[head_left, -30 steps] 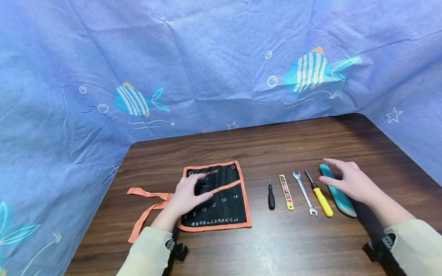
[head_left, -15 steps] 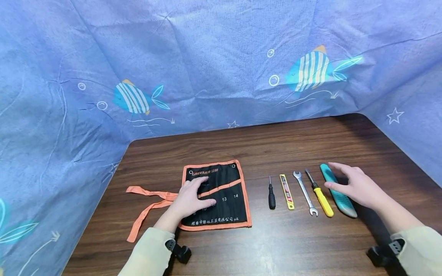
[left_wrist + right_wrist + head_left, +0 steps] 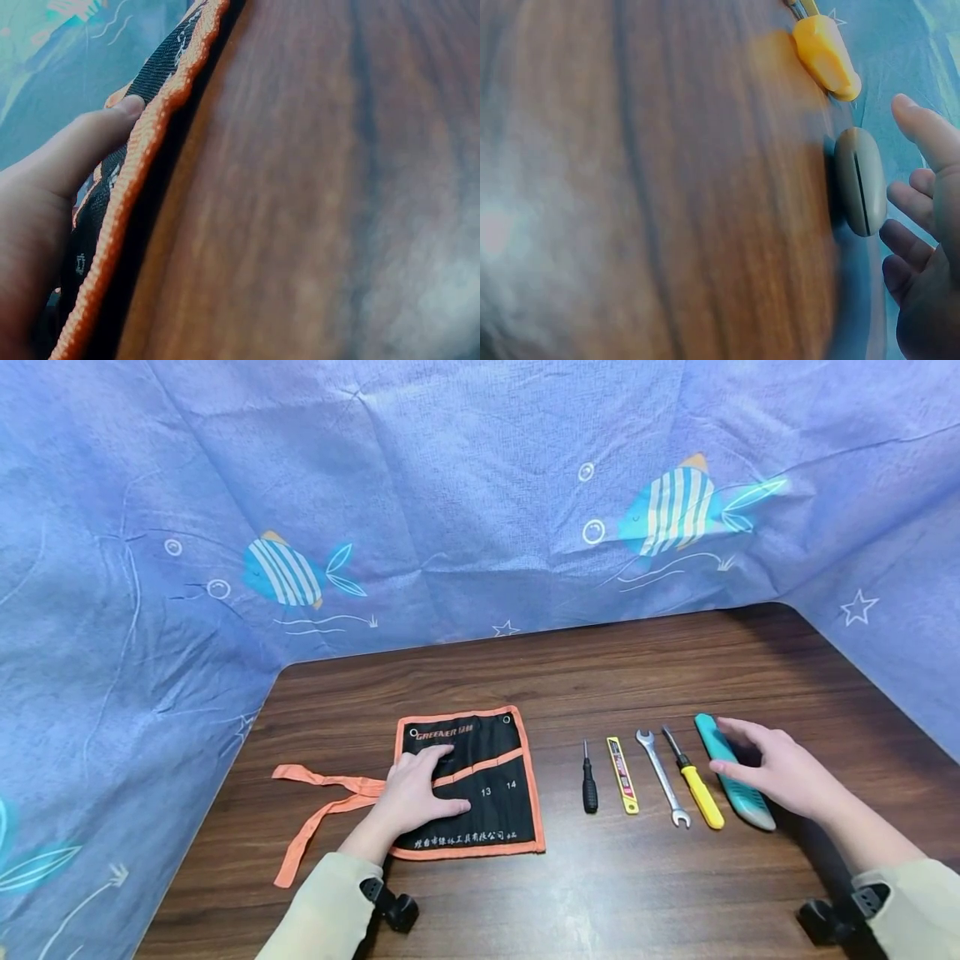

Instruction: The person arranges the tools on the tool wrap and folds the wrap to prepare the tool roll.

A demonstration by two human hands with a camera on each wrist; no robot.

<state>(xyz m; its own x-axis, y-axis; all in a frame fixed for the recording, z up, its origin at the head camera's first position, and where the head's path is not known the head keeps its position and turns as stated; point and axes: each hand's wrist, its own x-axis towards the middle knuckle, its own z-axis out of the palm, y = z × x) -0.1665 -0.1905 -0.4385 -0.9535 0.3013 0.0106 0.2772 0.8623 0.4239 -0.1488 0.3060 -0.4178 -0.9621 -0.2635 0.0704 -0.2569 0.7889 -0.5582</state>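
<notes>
As before, both hands open, left hand (image 3: pixel 416 789) lower on tool pouch (image 3: pixel 491 777), right hand (image 3: pixel 780 768) over teal tool (image 3: pixel 738 793)

Person, two bare hands: left hand (image 3: pixel 414 791), right hand (image 3: pixel 776 767). Sleeves: pale beige-green fabric, long, ending at the wrists. Wrist fittings: black camera mount with strap and buckle on each forearm. No rings or gloves visible.

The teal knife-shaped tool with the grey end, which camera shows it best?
The head view: the whole teal knife-shaped tool lies on the brown wooden table, with the right hand over it. The right wrist view shows only its grey end. The left wrist view misses it.
</notes>
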